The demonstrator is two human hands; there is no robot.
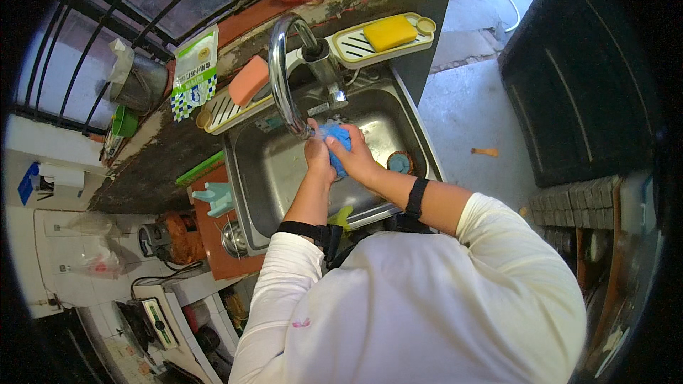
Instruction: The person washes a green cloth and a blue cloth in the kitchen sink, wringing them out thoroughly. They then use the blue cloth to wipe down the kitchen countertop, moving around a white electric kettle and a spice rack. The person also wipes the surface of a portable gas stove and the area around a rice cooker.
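Observation:
Over the stainless steel sink (267,170), a blue cloth (338,141) is bunched between my two hands. My left hand (318,153) presses it from the left, right at the outlet of the curved chrome faucet (278,58). From the other side my right hand (355,152) grips the same cloth, thumb laid across it. Water seems to run onto the cloth and fingers. To the right in the basin lies a round blue scrubber with a brown rim (399,162). Something yellow-green (341,217) hangs at the sink's near edge.
Behind the sink, one rack (347,53) bears a yellow sponge (390,32); another rack (213,122) holds an orange-pink sponge (249,81). A printed pouch (195,72) leans nearby. At left are a pale-green rack (216,198) and a metal bowl (233,237). A dark door (576,74) stands right.

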